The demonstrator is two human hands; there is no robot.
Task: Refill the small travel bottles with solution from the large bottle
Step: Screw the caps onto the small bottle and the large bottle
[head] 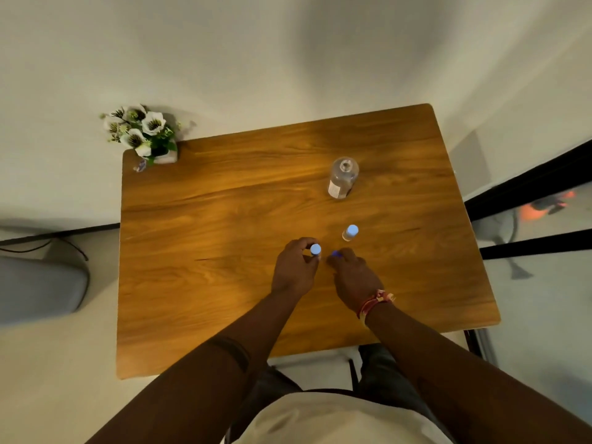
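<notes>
A large clear bottle (342,177) with a white label stands uncapped on the wooden table (224,219), right of centre. Nearer to me a small travel bottle (350,232) with a pale blue cap stands alone. My left hand (296,267) curls its fingers round a second small travel bottle (315,250), also blue-capped, upright on the table. Just right of it my right hand (352,277) rests low on the table, and its fingertips pinch a small blue object (335,253) that is mostly hidden.
A pot of white flowers (144,136) sits at the table's far left corner. A grey cushioned seat (38,283) is to the left, a black-framed glass panel (528,225) to the right. A wall runs behind the table.
</notes>
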